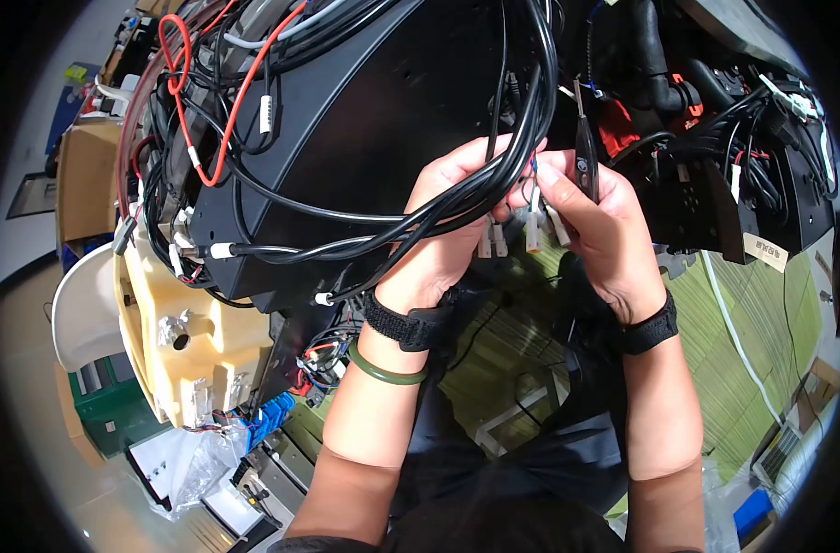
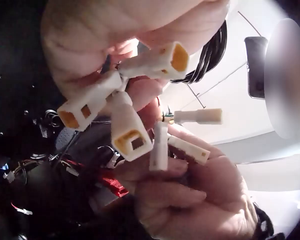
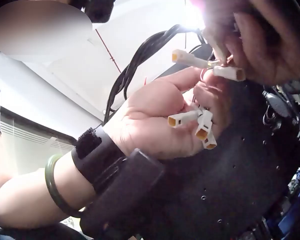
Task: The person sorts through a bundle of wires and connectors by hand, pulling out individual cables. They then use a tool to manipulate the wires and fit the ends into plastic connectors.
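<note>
In the head view both hands meet below the looped black cables. My left hand [image 1: 443, 177], partly covered by the cables, grips thin wires ending in white plug connectors. Three of these connectors [image 2: 131, 131] stick out of its fingers in the left wrist view. My right hand [image 1: 615, 235] pinches another group of wires between thumb and fingers, with white connectors [image 1: 533, 232] hanging below. A slim black tool [image 1: 583, 158] with a narrow metal tip also lies in the right hand, tip upward. The fingertips of the two hands are close together.
A large black panel [image 1: 374, 111] stands at the left, with black cables [image 1: 346, 251] and a red wire [image 1: 226, 138] over it. A cream plastic tank [image 1: 203, 341] is lower left. Black brackets with wiring and a paper label [image 1: 764, 252] are at the right.
</note>
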Demonstrator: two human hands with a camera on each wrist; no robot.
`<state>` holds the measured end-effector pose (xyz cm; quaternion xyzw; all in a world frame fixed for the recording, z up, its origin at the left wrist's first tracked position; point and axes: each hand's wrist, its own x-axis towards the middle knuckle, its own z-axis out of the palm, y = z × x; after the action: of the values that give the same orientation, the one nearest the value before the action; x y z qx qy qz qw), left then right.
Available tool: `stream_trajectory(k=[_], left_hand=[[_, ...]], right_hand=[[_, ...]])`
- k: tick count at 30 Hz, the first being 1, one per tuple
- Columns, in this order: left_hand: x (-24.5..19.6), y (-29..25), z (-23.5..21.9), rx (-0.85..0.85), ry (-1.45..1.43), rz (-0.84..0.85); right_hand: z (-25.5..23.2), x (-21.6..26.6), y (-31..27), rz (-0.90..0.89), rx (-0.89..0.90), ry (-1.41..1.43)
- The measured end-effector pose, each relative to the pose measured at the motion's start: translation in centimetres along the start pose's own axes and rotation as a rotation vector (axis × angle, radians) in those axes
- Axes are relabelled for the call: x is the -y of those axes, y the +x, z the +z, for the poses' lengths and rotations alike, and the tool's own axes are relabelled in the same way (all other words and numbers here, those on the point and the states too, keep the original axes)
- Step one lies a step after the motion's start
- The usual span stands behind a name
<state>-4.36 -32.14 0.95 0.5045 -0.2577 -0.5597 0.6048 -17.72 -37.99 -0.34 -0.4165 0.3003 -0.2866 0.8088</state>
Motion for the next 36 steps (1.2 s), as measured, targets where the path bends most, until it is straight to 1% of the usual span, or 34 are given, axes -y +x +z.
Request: stream_trajectory(k=[1, 3, 4, 6, 7, 9, 11, 13, 14, 15, 16, 18, 20, 22, 23, 25, 26, 31, 33, 36], left_hand=[[0.1, 0.1, 0.0, 0.036, -0.020, -0.020], [0.4, 0.0, 0.2, 0.033, -0.044, -0.034], [0.5, 0.0, 0.3, 0.029, -0.063, -0.047], [0.5, 0.0, 0.3, 0.046, -0.023, -0.028], [0.4, 0.0, 0.2, 0.063, 0.018, -0.008], [0.6, 0.3, -0.3, 0.086, 0.021, -0.018], [0.7, 0.3, -0.4, 0.108, 0.023, -0.027], [0.8, 0.1, 0.0, 0.009, 0.015, 0.019], [0.7, 0.0, 0.2, 0.010, 0.014, 0.019], [0.7, 0.0, 0.4, -0.018, 0.064, 0.056], [0.7, -0.1, 0.5, -0.046, 0.114, 0.092], [0.6, 0.0, 0.6, -0.050, 0.132, 0.121], [0.3, -0.1, 0.7, -0.055, 0.152, 0.148], [-0.5, -0.4, 0.9, -0.065, 0.238, 0.099], [-0.5, -0.4, 0.9, -0.065, 0.237, 0.099], [-0.5, -0.4, 0.8, -0.124, 0.301, 0.054], [-0.5, -0.4, 0.8, -0.125, 0.299, 0.054], [-0.7, -0.5, 0.5, -0.095, 0.308, 0.020], [-0.6, -0.5, 0.3, -0.081, 0.293, 0.026], [-0.5, -0.6, 0.4, -0.059, 0.264, 0.059]], right_hand=[[0.1, 0.0, -0.1, 0.001, -0.002, -0.002], [0.4, 0.1, -0.3, -0.060, -0.023, 0.073], [0.3, 0.0, -0.3, -0.059, -0.025, 0.072], [0.1, 0.0, -0.3, -0.054, -0.065, -0.037], [0.1, 0.0, -0.3, -0.053, -0.065, -0.037], [0.0, 0.2, -0.5, -0.068, -0.077, -0.139], [0.7, 1.2, -1.0, -0.052, -0.093, -0.108], [1.0, 1.3, -1.0, -0.036, -0.109, -0.078], [1.0, 1.0, -0.8, -0.081, -0.117, -0.111], [0.9, 0.8, -0.7, -0.126, -0.125, -0.144], [0.8, 0.7, -0.7, -0.125, -0.125, -0.145], [0.5, 0.6, -0.8, -0.089, -0.043, -0.144], [0.4, 0.6, -0.8, -0.090, -0.065, -0.185], [0.2, 0.7, -0.7, -0.091, -0.087, -0.225], [0.0, 0.8, -0.7, -0.067, -0.071, -0.220], [-0.3, 0.7, -0.7, -0.041, -0.055, -0.216], [-0.4, 0.6, -0.7, -0.034, -0.031, -0.169], [-0.5, 0.5, -0.8, -0.016, 0.002, -0.067], [-0.6, 0.8, -0.9, 0.024, 0.008, -0.047], [-0.7, 0.8, -0.9, 0.029, 0.016, -0.044]])
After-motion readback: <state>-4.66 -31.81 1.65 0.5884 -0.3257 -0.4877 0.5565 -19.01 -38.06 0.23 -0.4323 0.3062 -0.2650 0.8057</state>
